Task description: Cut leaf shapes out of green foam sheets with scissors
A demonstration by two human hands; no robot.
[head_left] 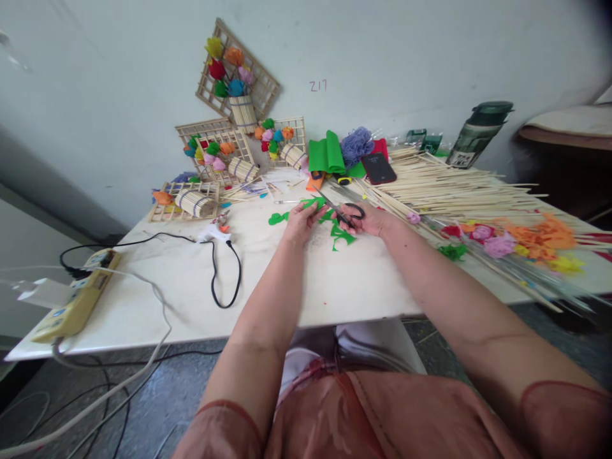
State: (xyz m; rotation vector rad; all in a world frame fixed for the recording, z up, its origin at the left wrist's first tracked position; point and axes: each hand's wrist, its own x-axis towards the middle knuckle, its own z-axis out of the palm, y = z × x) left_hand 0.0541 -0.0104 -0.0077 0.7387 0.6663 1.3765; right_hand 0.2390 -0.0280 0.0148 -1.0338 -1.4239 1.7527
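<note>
Left grip: left hand (305, 221) pinched a thin, flat, bright green piece (314, 203)
Right grip: right hand (368, 220) curled around black-handled metal scissors (333, 206)
Green piece: was by the scissors, over the flat white table (191, 319)
Scraps: small, curvy green bits (338, 234) lay near both hands

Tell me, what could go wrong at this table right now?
The scissors have their blades close to the left hand, so a slip might nick a finger. The black cord loops on the table near the left forearm; a snag could drag the white tool.
</note>
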